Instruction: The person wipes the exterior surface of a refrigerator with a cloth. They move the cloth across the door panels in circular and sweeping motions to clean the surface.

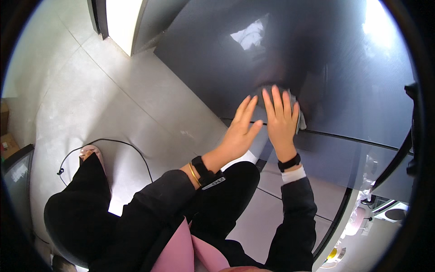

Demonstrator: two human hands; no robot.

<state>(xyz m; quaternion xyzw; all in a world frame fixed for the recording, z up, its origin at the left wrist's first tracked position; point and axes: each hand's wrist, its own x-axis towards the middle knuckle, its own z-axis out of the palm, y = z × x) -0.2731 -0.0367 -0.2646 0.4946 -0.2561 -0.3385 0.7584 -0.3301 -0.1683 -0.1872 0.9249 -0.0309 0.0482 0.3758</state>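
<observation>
My right hand (280,117) lies flat on a grey cloth (301,122), its fingers stretched out and a little apart. The cloth is pressed against a large dark glossy panel (210,64), just above a dark seam (350,138) that crosses its lower part. Much of the cloth is hidden beneath the hand. To the left, my left hand (242,127) holds nothing, with its thumb away from the fingers. It is close to the panel's edge; whether its fingertips touch the surface I cannot tell.
A black cable (125,142) loops over the grey tiled floor (112,112) near my shoe (93,149). A white panel end (122,23) stands at upper left. Cardboard boxes (9,146) sit at the left rim. Right of me are a white device (394,212) and a yellow roll (332,253).
</observation>
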